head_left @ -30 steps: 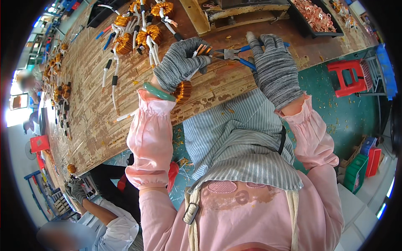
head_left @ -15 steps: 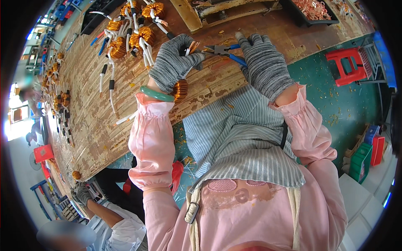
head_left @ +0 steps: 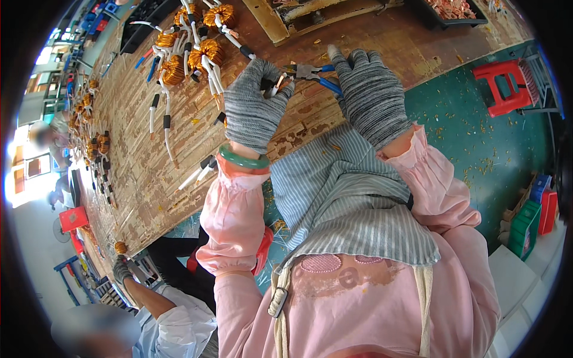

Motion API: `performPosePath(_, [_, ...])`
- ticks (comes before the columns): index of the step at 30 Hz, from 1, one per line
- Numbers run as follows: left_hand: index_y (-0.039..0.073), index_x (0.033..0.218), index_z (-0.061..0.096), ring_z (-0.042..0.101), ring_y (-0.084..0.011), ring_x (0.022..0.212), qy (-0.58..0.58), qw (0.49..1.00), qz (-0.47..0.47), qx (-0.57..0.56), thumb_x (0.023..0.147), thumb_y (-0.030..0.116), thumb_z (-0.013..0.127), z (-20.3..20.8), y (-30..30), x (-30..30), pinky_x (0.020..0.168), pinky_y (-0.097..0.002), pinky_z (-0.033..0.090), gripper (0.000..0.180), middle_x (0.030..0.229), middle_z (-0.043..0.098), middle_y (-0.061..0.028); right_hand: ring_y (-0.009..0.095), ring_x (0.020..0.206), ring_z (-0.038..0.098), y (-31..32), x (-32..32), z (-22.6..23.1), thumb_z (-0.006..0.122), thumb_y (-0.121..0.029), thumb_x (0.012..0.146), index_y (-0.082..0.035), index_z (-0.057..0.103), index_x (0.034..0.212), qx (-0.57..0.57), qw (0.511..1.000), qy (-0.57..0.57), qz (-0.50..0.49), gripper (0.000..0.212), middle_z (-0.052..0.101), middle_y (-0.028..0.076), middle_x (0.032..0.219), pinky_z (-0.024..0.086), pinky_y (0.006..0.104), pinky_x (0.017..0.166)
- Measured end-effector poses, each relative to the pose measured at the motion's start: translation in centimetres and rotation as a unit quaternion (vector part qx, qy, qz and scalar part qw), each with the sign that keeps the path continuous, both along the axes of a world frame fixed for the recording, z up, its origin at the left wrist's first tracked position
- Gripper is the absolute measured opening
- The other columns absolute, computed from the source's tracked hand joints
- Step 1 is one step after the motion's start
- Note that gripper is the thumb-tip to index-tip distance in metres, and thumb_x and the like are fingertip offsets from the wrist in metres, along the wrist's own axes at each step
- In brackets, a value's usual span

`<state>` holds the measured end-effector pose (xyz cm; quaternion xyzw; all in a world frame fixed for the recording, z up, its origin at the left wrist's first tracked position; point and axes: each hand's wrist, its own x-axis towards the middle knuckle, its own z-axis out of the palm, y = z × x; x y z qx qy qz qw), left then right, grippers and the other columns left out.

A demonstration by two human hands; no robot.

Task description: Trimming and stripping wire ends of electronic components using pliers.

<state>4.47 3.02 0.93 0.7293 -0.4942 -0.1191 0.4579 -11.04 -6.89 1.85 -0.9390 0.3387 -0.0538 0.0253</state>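
Observation:
My left hand (head_left: 253, 110), in a grey knit glove, is closed around white-sleeved wire leads (head_left: 276, 89) whose bare copper ends poke out between thumb and fingers. What hangs from these leads is hidden behind the glove. My right hand (head_left: 371, 95), gloved alike, grips blue-handled pliers (head_left: 307, 71). Their jaws point left and are right at the wire ends; whether they bite on one I cannot tell. White leads with black sleeves (head_left: 200, 172) stick out beside my left wrist. Several copper-wound ring coils (head_left: 206, 53) with white leads lie left of my left hand.
The worn wooden table (head_left: 143, 185) carries more coils (head_left: 95, 146) along its far left. A wooden frame (head_left: 322, 21) and a black tray of copper pieces (head_left: 450, 12) stand behind my hands. A red stool (head_left: 506, 86) is at right. A co-worker's gloved hand (head_left: 122, 269) is lower left.
The left hand has turned and come slightly nearer, and the coil seen beneath it before is now hidden. The pliers have moved left, bringing their jaws up to the wire ends.

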Motion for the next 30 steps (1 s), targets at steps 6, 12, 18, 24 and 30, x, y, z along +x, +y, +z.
performPosePath(6, [0.006,0.077,0.055,0.05,-0.0098,0.054,-0.137,0.988,0.059,-0.045,0.065,0.005,0.07,0.5,1.0,-1.8,0.051,-0.0226,0.043,0.02,0.068,0.056,-0.0025,0.028,0.098,0.05,0.0,0.1,-0.7,0.057,-0.019,0.079,-0.007,0.036,0.13,0.007,1.0,0.002,0.014,0.057,0.051,0.016,0.105,0.048,0.0374,0.077])
performPosePath(12, [0.007,0.078,0.056,0.055,-0.012,0.055,-0.172,0.978,0.073,-0.095,0.064,0.002,0.069,0.0,1.2,-2.4,0.052,-0.0234,0.045,0.019,0.07,0.059,-0.0034,0.025,0.082,0.056,0.0,-0.9,-1.4,0.062,-0.019,0.072,-0.008,0.05,0.115,-0.006,0.994,-0.094,0.051,0.046,0.055,0.011,0.089,0.048,0.0357,0.069])
performPosePath(18, [0.006,0.079,0.056,0.059,-0.0134,0.059,-0.142,0.98,0.084,-0.11,0.062,-0.001,0.066,0.4,1.3,-2.9,0.054,-0.0229,0.047,0.021,0.072,0.061,-0.0047,0.026,0.064,0.06,0.5,-1.2,-2.3,0.061,-0.022,0.077,-0.006,0.059,0.091,0.171,0.963,-0.197,0.07,0.021,0.058,0.013,0.069,0.047,0.035,0.059])
performPosePath(24, [0.007,0.08,0.056,0.061,-0.0187,0.06,-0.149,0.979,0.05,-0.132,0.059,-0.003,0.06,0.5,0.9,-3.1,0.055,-0.0267,0.049,0.024,0.074,0.062,-0.0056,0.024,0.062,0.058,1.3,-1.6,-2.7,0.062,-0.022,0.079,-0.005,0.058,0.089,0.327,0.918,-0.224,0.008,0.02,0.058,0.012,0.07,0.046,0.0308,0.056])
performPosePath(30, [0.009,0.079,0.057,0.061,-0.0184,0.06,-0.173,0.974,0.054,-0.132,0.059,-0.001,0.059,0.1,0.8,-3.5,0.055,-0.0283,0.048,0.023,0.074,0.062,-0.0034,0.031,0.075,0.058,-0.3,-2.2,-2.4,0.061,-0.026,0.074,-0.005,0.056,0.101,0.103,0.961,-0.255,0.002,0.034,0.057,0.015,0.086,0.049,0.0371,0.067])
